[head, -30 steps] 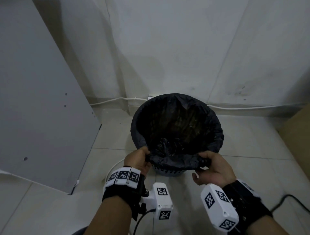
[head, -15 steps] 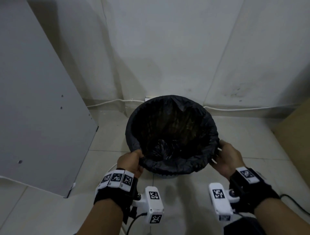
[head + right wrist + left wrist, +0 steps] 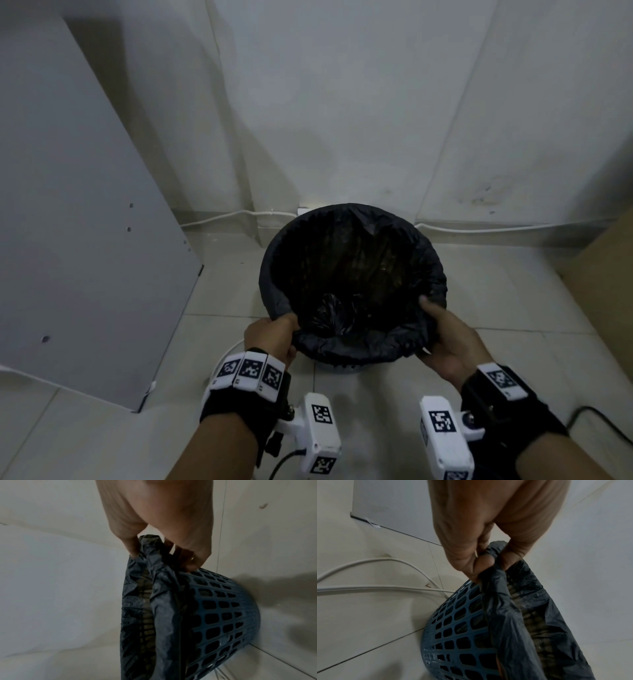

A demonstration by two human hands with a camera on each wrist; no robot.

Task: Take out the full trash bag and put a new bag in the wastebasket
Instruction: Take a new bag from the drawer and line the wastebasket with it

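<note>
A black trash bag (image 3: 352, 346) lines a round blue lattice wastebasket (image 3: 453, 628) that stands on the tiled floor near the wall corner. The bag's edge is folded over the basket rim. My left hand (image 3: 274, 334) pinches the bag's folded edge at the near left of the rim, seen close in the left wrist view (image 3: 488, 559). My right hand (image 3: 442, 329) grips the bag edge at the near right, thumb inside the rim; the bag (image 3: 154, 555) bunches between its thumb and fingers over the basket (image 3: 223, 608). Crumpled dark stuff lies at the bottom.
A grey panel (image 3: 78, 222) leans at the left, close to the basket. A white cable (image 3: 239, 216) runs along the wall base, and another white cable (image 3: 376, 588) loops on the floor by the basket. A brown board edge (image 3: 603, 274) stands at the right.
My right hand went from the near rim out to the right side, then came back to the near right, thumb now inside the rim. My left hand stayed pinching the near left edge.
</note>
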